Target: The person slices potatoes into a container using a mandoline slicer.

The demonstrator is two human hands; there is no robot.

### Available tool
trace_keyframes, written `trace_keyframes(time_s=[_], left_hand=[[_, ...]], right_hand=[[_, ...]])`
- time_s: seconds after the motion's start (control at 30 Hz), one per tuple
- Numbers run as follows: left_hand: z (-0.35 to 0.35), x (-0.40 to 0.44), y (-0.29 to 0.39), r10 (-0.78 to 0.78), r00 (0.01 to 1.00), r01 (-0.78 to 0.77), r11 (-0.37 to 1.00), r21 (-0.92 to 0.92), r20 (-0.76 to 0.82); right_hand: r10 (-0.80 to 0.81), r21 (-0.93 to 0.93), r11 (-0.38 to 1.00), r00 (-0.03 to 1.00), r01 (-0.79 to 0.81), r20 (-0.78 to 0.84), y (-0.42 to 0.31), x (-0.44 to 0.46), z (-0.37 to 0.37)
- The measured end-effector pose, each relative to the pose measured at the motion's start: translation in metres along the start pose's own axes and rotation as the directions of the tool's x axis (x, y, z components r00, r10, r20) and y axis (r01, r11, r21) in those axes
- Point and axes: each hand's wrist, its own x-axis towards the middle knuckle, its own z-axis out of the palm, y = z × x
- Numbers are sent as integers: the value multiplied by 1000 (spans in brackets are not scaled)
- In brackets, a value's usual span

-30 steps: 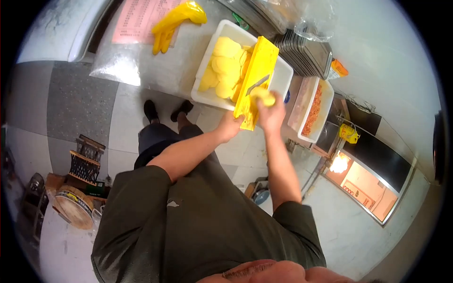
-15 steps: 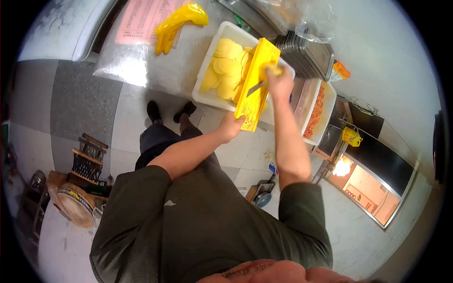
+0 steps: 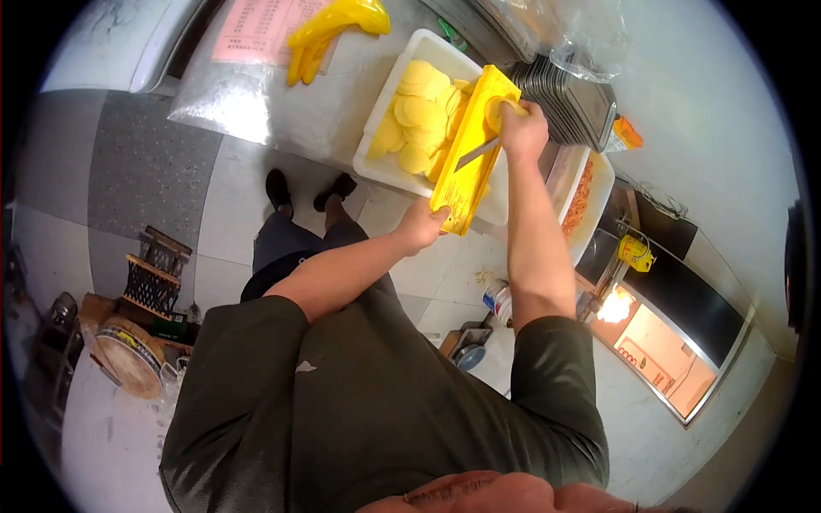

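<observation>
A yellow slicer board [image 3: 466, 179] with a slanted metal blade lies tilted across a white tub [image 3: 376, 128]. My left hand [image 3: 422, 226] is closed round its near end, thumb on top. At the board's far end my right hand [image 3: 522, 130] grips a yellow potato piece [image 3: 495, 109] and holds it against the surface beyond the blade. Pale yellow round slices [image 3: 422, 114] are heaped in the tub, left of the board and partly beneath it.
A yellow glove [image 3: 338, 32] and a pink printed sheet [image 3: 261, 32] lie on the metal table [image 3: 316, 120]. Stacked dark trays [image 3: 569, 98] stand behind the tub. To the right is a container of reddish chopped food [image 3: 580, 198]; a flame [image 3: 615, 304] burns farther off.
My right hand has moved up along the board, past the blade to its far end, with the potato piece. My left hand still holds the near end.
</observation>
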Motion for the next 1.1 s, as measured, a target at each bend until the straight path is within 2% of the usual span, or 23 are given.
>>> trace_keyframes(time_s=[0.07,0.13,0.2,0.23,0.27,0.37,0.43,0.47,0.5,0.53,0.57,0.6,0.67,0.7,0.73,0.77,0.87,0.97,1.07,1.1], left_hand=[[-2,2,-18,45,999,-43,998,-41,26],[-2,15,-9,105,994,-103,991,-83,27],[2,5,-11,94,996,-93,987,-131,5],[0,5,-9,40,998,-35,993,-112,44],[1,6,-4,43,999,-40,995,-94,33],[-1,-4,0,26,1000,-27,998,-61,-9],[1,-4,1,17,1000,-19,997,-78,-26],[-2,5,-4,20,1000,-21,999,-30,-17],[-6,16,-18,14,1000,-14,1000,20,-4],[-5,16,-30,-3,1000,2,998,65,13],[-4,10,-20,21,999,-23,998,50,27],[-5,11,-17,24,1000,-24,999,26,7],[0,6,-14,15,1000,-15,1000,-20,-8],[-1,9,-6,31,999,-31,999,-33,8],[-2,7,-2,37,999,-36,998,-54,25],[0,2,-5,28,999,-25,996,-83,38],[0,3,-9,63,998,-63,995,-73,6],[-1,-4,-4,-27,1000,28,995,-97,8],[0,-5,5,-44,999,44,998,-46,0],[0,-5,7,-44,999,44,999,-23,0]], right_hand=[[-2,-17,1000,1000,2,25,0,-6,-5],[52,69,996,991,-61,125,-9,-56,-28],[38,87,995,993,-47,111,8,-122,-38],[10,52,999,995,-15,97,11,-156,-46],[-29,29,999,996,26,83,11,-172,-48],[36,29,999,995,-39,88,3,-170,-47],[72,-40,997,993,-68,99,5,-122,-33],[38,-21,999,995,-37,90,14,-90,-19],[72,-32,997,992,-69,108,16,-55,-9],[65,54,996,996,-68,65,6,-28,-6],[0,-39,999,997,3,74,3,2,-1],[48,-14,999,998,-47,35,0,9,4],[-26,61,998,998,22,64,-4,-15,-11],[31,81,996,991,-42,133,1,-39,-18],[20,28,999,991,-24,131,21,-69,-16],[62,58,996,986,-72,154,15,-103,-29],[35,9,999,996,-36,86,19,-181,-43],[19,54,998,998,-23,67,8,-169,-42],[35,55,998,997,-39,74,15,-85,-15],[32,-27,999,995,-30,90,29,-51,-2]])
